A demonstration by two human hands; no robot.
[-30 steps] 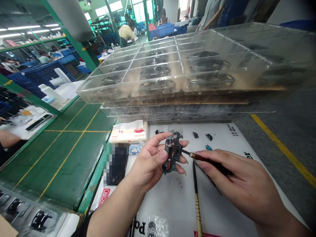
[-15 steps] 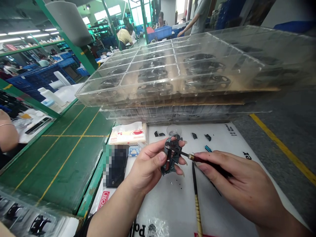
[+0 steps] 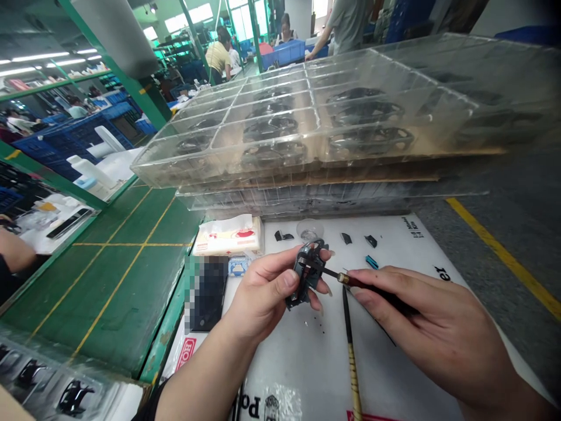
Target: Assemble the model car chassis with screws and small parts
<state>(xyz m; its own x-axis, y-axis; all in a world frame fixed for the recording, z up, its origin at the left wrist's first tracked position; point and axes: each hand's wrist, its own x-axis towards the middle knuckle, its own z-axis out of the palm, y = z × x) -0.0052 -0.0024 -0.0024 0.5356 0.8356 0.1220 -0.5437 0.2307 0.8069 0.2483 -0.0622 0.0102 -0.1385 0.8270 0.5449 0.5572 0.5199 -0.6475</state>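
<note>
the left hand curls round a small dark perforated part, held above a white mat; its fingers hide much of it, so its kind is hard to make out. the right hand pinches a slim dark-handled pick, thin tip against the part. a blurred black object lies just left.

The stacked trays are glossy clear plastic, the dark part looks matt, and the slim tool has a smooth metal tip and glossy handle.
</note>
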